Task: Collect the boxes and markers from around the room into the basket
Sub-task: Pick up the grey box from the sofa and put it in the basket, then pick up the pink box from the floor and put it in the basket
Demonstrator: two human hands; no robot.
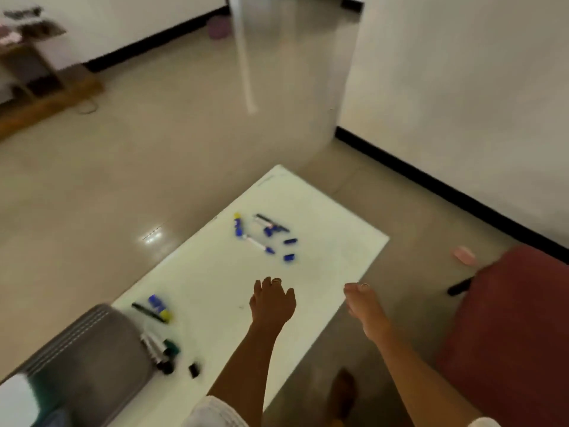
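A white board (323,241) lies flat on the floor with markers scattered on it. A far cluster holds a blue marker with a yellow cap (237,225), a white marker (257,244), a black marker (271,222) and loose blue caps (289,257). Near the grey basket (92,359) at lower left lie another blue marker (159,307), a black pen (147,312) and several markers (158,349) against its side. My left hand (272,300) hovers over the board, fingers loosely curled, holding nothing. My right hand (365,305) hangs past the board's right edge, also without anything in it.
A red cushioned seat (517,328) fills the lower right, with a black marker (460,286) on the floor beside it and a pink object (463,254) behind. A wooden shelf unit (37,75) stands far left. White walls with black skirting run along the right. My foot (343,392) is by the board.
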